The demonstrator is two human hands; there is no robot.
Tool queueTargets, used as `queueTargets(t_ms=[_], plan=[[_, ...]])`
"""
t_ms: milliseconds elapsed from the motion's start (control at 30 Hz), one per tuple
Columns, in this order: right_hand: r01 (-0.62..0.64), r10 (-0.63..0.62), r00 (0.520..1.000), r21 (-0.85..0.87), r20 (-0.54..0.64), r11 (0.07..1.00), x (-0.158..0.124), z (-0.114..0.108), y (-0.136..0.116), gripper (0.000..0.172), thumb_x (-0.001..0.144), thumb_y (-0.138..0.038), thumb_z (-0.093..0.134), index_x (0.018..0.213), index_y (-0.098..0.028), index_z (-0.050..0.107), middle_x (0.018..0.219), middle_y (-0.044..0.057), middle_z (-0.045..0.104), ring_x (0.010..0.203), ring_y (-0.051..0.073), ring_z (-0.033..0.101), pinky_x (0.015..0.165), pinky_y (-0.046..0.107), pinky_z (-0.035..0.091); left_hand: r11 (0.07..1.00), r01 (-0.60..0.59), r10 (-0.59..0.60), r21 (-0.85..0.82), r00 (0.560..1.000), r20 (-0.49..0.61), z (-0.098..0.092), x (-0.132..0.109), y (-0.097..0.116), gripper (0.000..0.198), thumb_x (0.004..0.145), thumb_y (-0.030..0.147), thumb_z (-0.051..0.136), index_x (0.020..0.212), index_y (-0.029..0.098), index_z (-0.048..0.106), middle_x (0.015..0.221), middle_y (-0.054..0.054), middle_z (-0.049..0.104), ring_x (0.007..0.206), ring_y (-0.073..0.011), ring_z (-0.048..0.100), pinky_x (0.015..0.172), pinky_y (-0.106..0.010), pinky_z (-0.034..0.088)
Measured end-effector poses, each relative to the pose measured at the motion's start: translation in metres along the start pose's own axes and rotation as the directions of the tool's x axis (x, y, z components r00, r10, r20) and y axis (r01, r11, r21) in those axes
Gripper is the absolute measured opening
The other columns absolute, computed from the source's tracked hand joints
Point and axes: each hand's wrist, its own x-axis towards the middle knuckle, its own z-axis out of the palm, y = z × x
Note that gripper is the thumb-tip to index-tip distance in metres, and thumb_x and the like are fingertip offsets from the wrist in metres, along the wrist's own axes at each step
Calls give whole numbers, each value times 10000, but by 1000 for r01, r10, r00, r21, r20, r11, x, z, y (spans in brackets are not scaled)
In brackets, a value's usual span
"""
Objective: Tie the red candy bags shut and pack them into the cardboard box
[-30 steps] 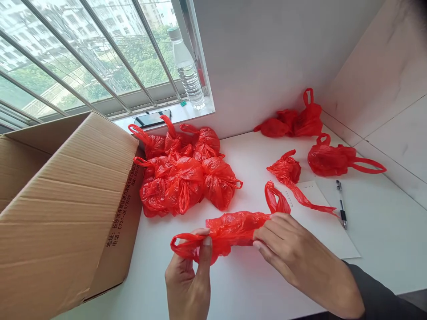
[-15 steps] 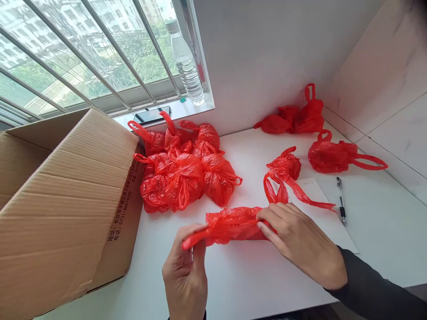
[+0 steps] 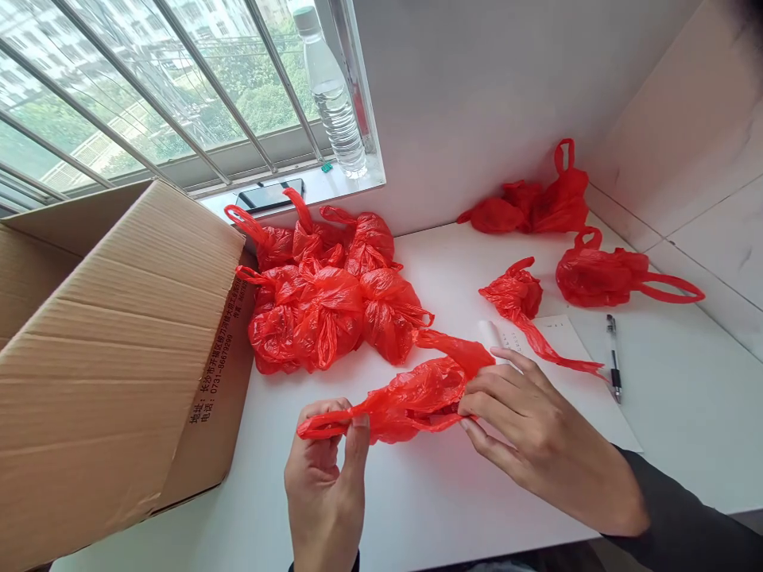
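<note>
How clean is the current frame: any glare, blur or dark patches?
In the head view: window partly washed out; glossy highlights on the clustered red bags; left hand, right hand and held red bag fairly sharp; dark blurred patch in the top right corner.

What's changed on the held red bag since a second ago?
The far handle of the red plastic bag swung left toward the tied bags; the right hand spread its fingers. It and the left hand kept their grip. Cardboard box, pen, water bottle stayed.
</note>
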Motion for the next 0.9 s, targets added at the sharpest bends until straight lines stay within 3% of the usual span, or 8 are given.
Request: queueTargets(t_ms=[100,233,333,400,567,733,833,900], plan=[[-1,3,999,-49,39,999,-3,-1,1,223,994,-179,457,850,-208,624,751,-22,618,762,164,552,1113,475,300,995,18,-19,-93,1000,-3,-4,7,-8,184,847,315,737,948,222,616,980,-16,597,892,-132,597,775,-190,521],[-16,48,973,-143,226,990,-4,3,2,401,1030,-206,338,734,-213,609,639,-8,567,653,182,513,872,438,420,985,24,-9,-173,996,85,-6,9,-12,256,844,262,734,1059,252,595,1046,-30,633,969,-162,619,829,-234,536],[-62,157,934,-286,321,956,-7,12,3,355,1028,-214,340,1110,-134,676,574,-2,560,556,188,510,714,397,440,987,28,-5,-157,990,144,-3,6,-9,238,856,262,708,1070,253,606,1062,-46,645,965,-188,640,819,-275,556],[-86,227,919,-399,321,913,-8,17,4,453,1007,-213,401,1401,-11,495,560,9,576,535,203,532,657,379,439,996,27,-13,-80,987,161,0,2,-4,206,852,274,703,1040,247,622,1036,-45,655,934,-187,647,803,-269,556],[-157,285,925,-431,251,889,-4,15,5,629,979,-267,509,1504,19,312,613,25,611,580,230,571,621,364,452,984,12,-54,180,972,228,5,-6,12,256,785,349,756,978,244,624,816,-1,622,685,-149,580,636,-228,500],[-15,64,976,-227,206,974,7,8,-2,389,910,-25,464,1276,-128,545,851,49,662,772,229,604,776,399,474,976,10,-74,218,956,285,8,-9,24,323,861,439,664,659,207,563,673,5,506,610,-135,458,590,-235,421],[135,-106,935,-64,338,989,12,11,-6,346,841,70,435,1000,-184,606,839,19,650,757,206,614,694,347,461,995,57,-78,83,954,289,8,-7,20,306,874,456,651,699,205,653,723,-22,565,672,-159,519,637,-245,464],[107,-45,886,-109,462,988,13,15,-6,364,793,88,454,965,-196,603,754,-1,638,625,201,612,564,330,409,994,103,-91,-44,973,211,6,-6,14,243,866,454,671,830,220,727,813,-36,625,754,-171,566,728,-254,502]])
